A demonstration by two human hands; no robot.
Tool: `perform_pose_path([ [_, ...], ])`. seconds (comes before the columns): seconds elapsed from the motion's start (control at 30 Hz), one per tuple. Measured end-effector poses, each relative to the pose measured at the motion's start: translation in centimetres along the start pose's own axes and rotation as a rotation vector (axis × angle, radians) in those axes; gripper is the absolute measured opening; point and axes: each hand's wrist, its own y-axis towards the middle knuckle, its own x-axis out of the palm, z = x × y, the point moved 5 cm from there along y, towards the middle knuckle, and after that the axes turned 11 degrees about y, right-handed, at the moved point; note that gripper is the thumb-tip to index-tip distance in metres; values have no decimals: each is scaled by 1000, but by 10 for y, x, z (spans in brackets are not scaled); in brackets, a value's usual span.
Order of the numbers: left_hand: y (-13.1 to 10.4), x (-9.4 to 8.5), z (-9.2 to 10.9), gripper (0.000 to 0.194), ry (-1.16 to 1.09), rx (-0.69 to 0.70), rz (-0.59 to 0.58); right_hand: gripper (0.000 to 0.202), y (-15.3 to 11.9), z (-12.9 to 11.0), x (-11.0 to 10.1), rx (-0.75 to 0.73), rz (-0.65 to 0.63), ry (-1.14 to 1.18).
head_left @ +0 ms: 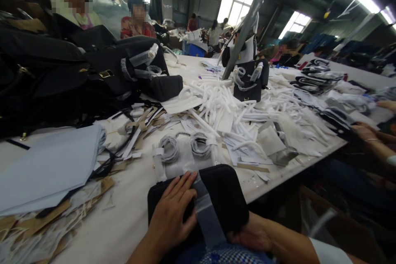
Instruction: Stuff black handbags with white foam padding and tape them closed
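Note:
A black bag [229,189] lies at the table's near edge, tilted toward me. A translucent strip [208,218] runs down across its middle. My left hand [175,210] rests on the bag, fingers stretched forward, fingertips at the strip's upper end. My right hand [252,233] is at the bag's lower right edge, its fingers mostly hidden behind and under it. Beyond the bag lie its handles or straps, wrapped in clear plastic, with two coiled grey loops [169,148].
Black bags [108,66] are piled at the back left. White rolled tubes [216,103] and paper scraps cover the middle. Pale sheets [46,165] lie left. Another wrapped black bag [247,86] stands by a slanted metal post [244,20]. A co-worker's hands [365,132] are at the right.

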Motion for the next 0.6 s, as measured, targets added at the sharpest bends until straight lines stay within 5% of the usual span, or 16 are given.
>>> perform_pose_path([
  [0.17,3,5,4,16,49,19,-46,28,-4,30,5,22,141,202],
  [0.33,3,11,7,57,165,82,-113,19,-7,45,9,-70,148,71],
  [0.6,1,18,11,66,325,117,-119,31,-1,76,25,-26,-158,-164],
])
